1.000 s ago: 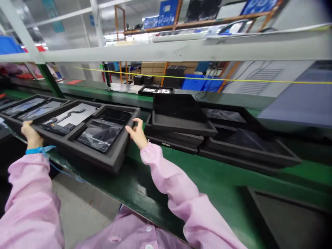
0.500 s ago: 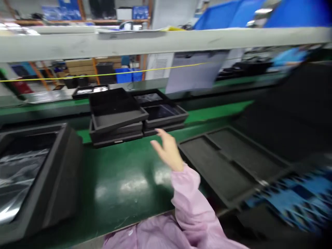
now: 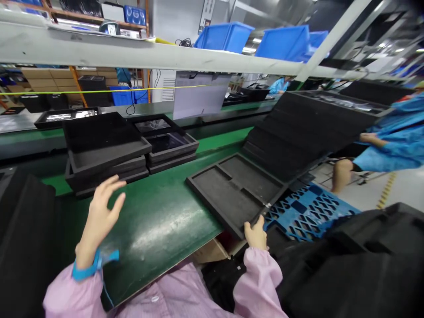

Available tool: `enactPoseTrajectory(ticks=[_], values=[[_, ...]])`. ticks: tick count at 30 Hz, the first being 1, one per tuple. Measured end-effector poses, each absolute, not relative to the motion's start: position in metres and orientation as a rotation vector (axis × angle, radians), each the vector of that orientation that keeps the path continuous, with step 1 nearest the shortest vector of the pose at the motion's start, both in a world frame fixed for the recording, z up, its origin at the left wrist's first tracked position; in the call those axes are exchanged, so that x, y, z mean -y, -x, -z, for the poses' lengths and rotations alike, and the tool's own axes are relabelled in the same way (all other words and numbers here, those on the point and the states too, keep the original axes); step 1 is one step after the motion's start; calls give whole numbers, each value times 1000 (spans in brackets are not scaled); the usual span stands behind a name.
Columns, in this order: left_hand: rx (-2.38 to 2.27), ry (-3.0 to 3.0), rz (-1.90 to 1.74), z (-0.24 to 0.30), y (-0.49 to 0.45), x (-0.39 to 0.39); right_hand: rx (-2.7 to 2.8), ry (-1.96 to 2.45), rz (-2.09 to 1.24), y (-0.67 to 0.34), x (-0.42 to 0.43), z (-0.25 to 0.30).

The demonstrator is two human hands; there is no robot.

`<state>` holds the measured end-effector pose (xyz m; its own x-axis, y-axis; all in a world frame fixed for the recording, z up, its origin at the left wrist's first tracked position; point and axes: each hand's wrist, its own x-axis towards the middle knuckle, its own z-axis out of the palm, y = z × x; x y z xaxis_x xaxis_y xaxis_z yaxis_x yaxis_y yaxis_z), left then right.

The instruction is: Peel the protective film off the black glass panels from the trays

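Note:
My left hand point(image 3: 102, 211) is raised over the left part of the green bench, fingers apart and holding nothing; a blue wrist strap point(image 3: 86, 266) is round its wrist. My right hand point(image 3: 256, 233) grips the near corner edge of a black foam tray point(image 3: 220, 193), thumb on its rim and the other fingers partly hidden. This tray has shallow compartments with nothing in them and overhangs the bench's right edge. Closest to my left hand is a stack of black foam trays point(image 3: 107, 170), the top one tilted. Beside it, another tray point(image 3: 174, 150) holds dark, film-covered panels.
Black foam stacks stand at the left point(image 3: 26, 247) and far right point(image 3: 298, 128). More dark foam pieces point(image 3: 357, 269) lie at lower right, near a blue plastic pallet point(image 3: 308, 212). A person in blue point(image 3: 397, 137) is at the right. A white beam point(image 3: 159, 54) crosses above the bench.
My view has swung right. My left hand has come into view at the left with its wrist strap. My right hand has moved from above the bench to the compartment tray's near edge and grasped it.

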<state>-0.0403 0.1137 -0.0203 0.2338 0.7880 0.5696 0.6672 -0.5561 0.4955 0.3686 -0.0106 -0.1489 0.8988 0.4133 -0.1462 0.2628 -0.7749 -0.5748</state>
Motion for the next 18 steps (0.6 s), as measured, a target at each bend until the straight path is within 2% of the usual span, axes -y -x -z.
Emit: enactPoseTrajectory(ticks=[2,7,13,18], values=[[-1622,-2323,-1297,24,35,-156,460,2456,-369,-374,25,151],[-1957,-2305,-1075,36,50,-217,491,2232,-372,-387,56,150],[-1988,-2354,-1065,51,60,-241,551,1945,-389,-395,42,143],[-1923,-2264,-1160,34,50,-244,489,1857,-253,-372,65,94]])
